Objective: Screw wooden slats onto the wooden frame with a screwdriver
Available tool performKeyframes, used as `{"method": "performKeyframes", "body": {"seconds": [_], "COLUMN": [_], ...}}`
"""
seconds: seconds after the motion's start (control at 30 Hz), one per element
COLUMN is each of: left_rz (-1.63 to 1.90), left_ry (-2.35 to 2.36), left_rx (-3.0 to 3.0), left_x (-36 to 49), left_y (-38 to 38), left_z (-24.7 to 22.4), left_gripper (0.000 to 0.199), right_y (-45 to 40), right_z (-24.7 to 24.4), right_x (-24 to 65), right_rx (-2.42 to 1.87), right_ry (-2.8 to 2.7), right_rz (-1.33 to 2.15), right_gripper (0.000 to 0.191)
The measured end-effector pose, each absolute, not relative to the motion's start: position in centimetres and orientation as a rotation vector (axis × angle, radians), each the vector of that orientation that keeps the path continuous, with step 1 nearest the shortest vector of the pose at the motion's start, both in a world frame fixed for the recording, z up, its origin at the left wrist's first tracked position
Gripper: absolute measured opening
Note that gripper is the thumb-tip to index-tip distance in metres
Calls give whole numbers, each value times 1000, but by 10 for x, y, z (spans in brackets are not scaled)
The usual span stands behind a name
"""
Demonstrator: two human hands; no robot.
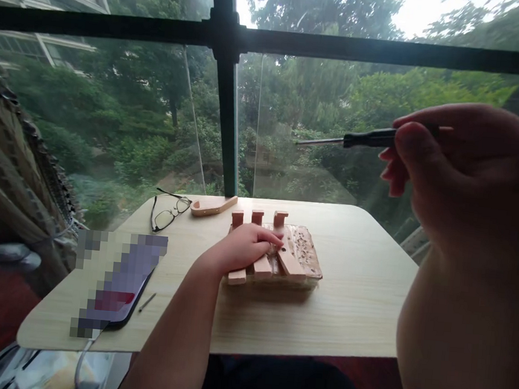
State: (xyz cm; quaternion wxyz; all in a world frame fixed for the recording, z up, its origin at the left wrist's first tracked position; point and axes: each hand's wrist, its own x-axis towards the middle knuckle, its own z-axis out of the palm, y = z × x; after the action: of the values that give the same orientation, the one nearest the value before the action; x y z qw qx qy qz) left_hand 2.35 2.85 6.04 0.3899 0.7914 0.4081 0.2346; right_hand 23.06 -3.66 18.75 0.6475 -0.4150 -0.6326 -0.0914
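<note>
My right hand (444, 156) is raised at the right, its thumb and fingers closed on a black-handled screwdriver (368, 138). The thin metal shaft points left, well above the table and touching nothing. My left hand (248, 245) lies palm down over several hook-ended wooden pieces on a wrapped block (309, 253). Its fingers stretch toward the right-hand wooden piece (290, 264), close to a small dark hole in it. The left wooden piece (236, 276) and the middle wooden piece (262, 267) are partly covered by this hand. Whatever is under the palm is hidden.
On the pale table (348, 323) lie glasses (164, 217), a curved wooden piece (213, 207), a partly blurred phone-like device (128, 286) with a white cable (81, 360), and a small thin rod (147, 303). A window stands behind; a curtain (24, 180) hangs left.
</note>
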Motion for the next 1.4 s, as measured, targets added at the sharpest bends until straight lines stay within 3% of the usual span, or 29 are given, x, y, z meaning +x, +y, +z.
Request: {"method": "performKeyframes", "body": {"seconds": [0.17,0.33,0.6,0.83,1.0,1.17,1.3,1.4], "left_rz": [706,749,862,1235,1380,883,328,205], "left_ry": [1075,1162,997,1112,1605,1982,1956,2085], "left_rx": [2014,2069,1967,1911,1858,1973,1947,1855], "left_x": [22,18,6,-15,-66,-113,-119,-124], "left_y": [28,27,19,2,-36,-78,-84,-77], "left_z": [63,67,74,86,104,108,98,90], "left_gripper": [37,39,38,30,36,33,14,4], "right_y": [11,45,80,75,59,31,-22,-66], "right_z": [132,59,-5,5,20,64,98,99], "right_x": [252,276,302,309,306,284,222,160], "right_rx": [-1051,-1378,-1427,-1244,-1199,-1091,-803,-841], "right_ry": [-1300,-1118,-839,-815,-961,-970,-1196,-1553], "right_rz": [148,677,816,954,1040,892,826,886], "right_gripper": [13,28,38,8,27,43,31,26]}}
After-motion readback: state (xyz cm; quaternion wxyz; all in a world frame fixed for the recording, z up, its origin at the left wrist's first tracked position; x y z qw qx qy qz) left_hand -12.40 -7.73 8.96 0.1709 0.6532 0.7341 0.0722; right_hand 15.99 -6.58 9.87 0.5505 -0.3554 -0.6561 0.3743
